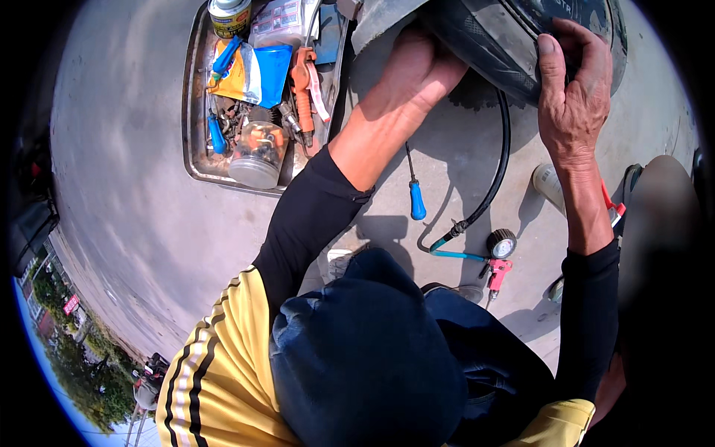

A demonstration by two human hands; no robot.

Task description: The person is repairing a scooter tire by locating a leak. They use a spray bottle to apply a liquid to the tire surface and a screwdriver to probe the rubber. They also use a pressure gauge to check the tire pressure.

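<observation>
A black tyre (488,45) stands at the top right, beside a dark mudguard-like flap (381,21). My left hand (423,63) reaches up under the tyre from the left; its fingertips are hidden behind the rubber. Against the tyre's right part, my right hand (573,97) is closed, with the thumb upright on the rubber and the fingers curled at the sidewall. From below the tyre a black hose (500,164) curves down to a pink inflator gun (497,276) with a round gauge (502,243). A blue-handled tool with a thin shaft (417,201) lies on the ground between my arms.
At left sits a metal tray (186,112) holding a can (229,15), a yellow-and-blue packet (261,71), an orange air gun (302,82), blue-handled tools and a clear jar (258,156). A pale cylinder (549,185) lies beside my right forearm. Dark blue cloth (365,357) fills the lower middle.
</observation>
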